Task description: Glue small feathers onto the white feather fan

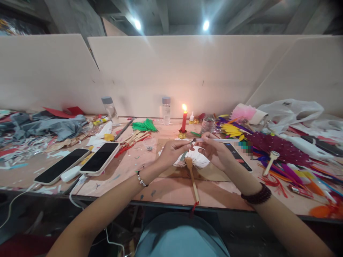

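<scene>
Both wrists banded, left hand (174,150) pinching white feather fan (193,160), right hand (214,150) pinching thin stick (222,140), 2 capped bottles (166,110) behind.

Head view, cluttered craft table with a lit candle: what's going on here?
A person sits at a pink worktable strewn with coloured feathers. The left hand and right hand meet above a white feather fan with a wooden handle, the right pinching a thin white feather quill. What the left fingers hold is too small to tell. A lit red candle stands just behind; two black smartphones lie to the left.
</scene>
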Demonstrator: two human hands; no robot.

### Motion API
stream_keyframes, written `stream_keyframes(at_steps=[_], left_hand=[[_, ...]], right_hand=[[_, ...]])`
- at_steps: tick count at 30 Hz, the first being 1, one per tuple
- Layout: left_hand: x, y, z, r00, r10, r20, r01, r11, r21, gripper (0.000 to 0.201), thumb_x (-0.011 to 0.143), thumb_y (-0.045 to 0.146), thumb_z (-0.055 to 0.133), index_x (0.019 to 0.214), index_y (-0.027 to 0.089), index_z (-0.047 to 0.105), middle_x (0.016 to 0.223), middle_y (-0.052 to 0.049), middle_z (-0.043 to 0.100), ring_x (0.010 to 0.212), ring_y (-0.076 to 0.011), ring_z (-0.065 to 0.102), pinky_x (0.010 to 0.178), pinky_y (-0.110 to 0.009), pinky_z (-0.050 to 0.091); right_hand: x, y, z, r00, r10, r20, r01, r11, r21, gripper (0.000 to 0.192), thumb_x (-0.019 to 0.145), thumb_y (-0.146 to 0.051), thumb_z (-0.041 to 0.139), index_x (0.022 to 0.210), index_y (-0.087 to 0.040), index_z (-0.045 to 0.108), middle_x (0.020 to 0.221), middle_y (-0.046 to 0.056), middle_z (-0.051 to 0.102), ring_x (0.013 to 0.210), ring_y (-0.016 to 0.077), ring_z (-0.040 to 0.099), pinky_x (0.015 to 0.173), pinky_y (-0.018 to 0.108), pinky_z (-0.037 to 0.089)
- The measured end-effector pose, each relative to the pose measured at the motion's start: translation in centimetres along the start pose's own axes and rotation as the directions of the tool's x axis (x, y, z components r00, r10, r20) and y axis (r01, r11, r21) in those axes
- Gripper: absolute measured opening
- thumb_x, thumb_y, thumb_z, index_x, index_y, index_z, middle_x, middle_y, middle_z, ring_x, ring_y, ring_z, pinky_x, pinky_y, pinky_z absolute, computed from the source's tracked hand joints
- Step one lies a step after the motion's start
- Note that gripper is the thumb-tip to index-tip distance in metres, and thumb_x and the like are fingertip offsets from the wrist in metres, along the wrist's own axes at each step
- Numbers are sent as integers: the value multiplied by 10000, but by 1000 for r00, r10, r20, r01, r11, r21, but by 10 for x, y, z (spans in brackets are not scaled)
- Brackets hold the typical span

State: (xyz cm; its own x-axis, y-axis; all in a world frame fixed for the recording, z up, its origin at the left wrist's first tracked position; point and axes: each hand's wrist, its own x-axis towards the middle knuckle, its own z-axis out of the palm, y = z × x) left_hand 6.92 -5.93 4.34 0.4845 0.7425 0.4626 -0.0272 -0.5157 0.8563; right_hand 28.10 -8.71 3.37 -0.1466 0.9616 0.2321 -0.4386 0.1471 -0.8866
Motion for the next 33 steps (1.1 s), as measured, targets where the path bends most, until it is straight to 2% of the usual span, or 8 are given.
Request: stream_keyframes(at_steps=[8, 21, 33], left_hand=[[0, 1, 0, 1000, -7, -13, 7, 1000, -6, 362, 941, 505, 740, 856, 172, 852, 924, -87, 837, 896, -233, 737, 835, -315, 533], [0, 0, 0, 997, -45, -62, 40, 995, -87, 377, 909, 528, 773, 896, 161, 857, 951, -96, 838, 938, -248, 745, 889, -337, 563], [0, 3, 1, 998, -29, -48, 26, 998, -61, 358, 930, 496, 753, 864, 155, 840, 926, -91, 823, 910, -234, 725, 847, -317, 548]], right_hand=[[-2, -6, 7, 1000, -6, -7, 6, 997, 81, 306, 804, -355, 942, 909, -317, 657, 890, -76, 752, 806, 145, 744, 703, 258, 593], [-3, -5, 7, 999, -52, 6, 52, 999, -9, 302, 785, -254, 920, 912, -319, 654, 881, -53, 707, 838, 172, 704, 700, 295, 573], [-2, 0, 6, 997, -77, 6, 77, 996, -38, 310, 787, -275, 931, 903, -317, 646, 924, -54, 721, 877, 174, 725, 722, 295, 587]])
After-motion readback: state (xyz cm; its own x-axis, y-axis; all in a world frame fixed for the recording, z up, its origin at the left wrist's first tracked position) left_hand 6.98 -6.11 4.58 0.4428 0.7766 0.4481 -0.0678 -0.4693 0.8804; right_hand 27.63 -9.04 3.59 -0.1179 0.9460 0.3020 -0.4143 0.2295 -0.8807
